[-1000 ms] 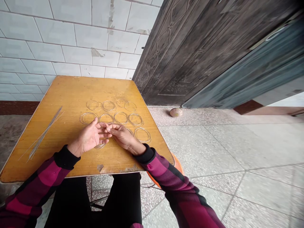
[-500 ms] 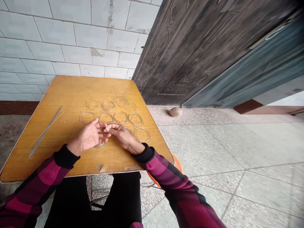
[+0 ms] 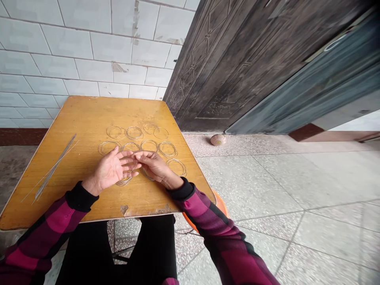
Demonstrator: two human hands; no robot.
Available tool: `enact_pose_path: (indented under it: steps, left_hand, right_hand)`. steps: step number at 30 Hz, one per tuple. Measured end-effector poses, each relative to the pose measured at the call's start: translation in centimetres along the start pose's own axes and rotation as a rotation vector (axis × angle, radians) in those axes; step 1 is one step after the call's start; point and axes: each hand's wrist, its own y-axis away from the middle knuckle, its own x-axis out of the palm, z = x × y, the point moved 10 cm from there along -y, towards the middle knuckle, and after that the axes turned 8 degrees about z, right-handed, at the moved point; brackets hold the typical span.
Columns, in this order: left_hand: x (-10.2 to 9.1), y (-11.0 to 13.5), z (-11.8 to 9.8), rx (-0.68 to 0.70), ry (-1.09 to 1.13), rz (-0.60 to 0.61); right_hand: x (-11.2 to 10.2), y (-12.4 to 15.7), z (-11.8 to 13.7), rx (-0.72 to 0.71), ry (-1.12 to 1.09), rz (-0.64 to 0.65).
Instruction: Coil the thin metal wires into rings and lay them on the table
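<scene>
Worktop [image 3: 86, 118], one, yellow-brown, chipped along the near edge, set against a tiled wall [image 3: 101, 45].

Wire rings [image 3: 158, 147], several, thin, lying flat in loose rows from the middle of the worktop toward its right side; some in the back row overlap. The spacing seems meant to keep each ring separate and countable.

Straight wires [image 3: 55, 168], one sheaf, laid slantwise at the left, a few splayed; presumably kept there within reach of the left hand and clear of the rings.

Left hand [image 3: 114, 168], palm up, fingers spread and unclosed, apparently serving as a rest or guide beside the other hand.

Right hand [image 3: 152, 164], thumb and forefinger pinched on a thin wire [image 3: 134, 166] that runs down across the left fingers; a fingertip hold probably suits so fine a piece.

Obscured: the wire's full shape and both its ends, lost among the fingers; whether the left fingers bear on it cannot be told. Rings under the hands are partly covered, so no sure count. An orange seat [image 3: 220, 204] shows only in part past the right sleeve [image 3: 208, 213].
</scene>
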Motion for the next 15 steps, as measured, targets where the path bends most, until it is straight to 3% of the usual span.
enact_pose_path:
  steps: [9,15]
  left_hand:
    - [-0.2,0.0,-0.3,0.053,-0.122,-0.006]
    - [-0.9,0.7,-2.6,0.198,-0.344,-0.105]
  right_hand:
    - [-0.5,0.5,3.1,-0.186,0.414,-0.056]
    - [-2.5,1.2,5.6,-0.215,0.578,-0.163]
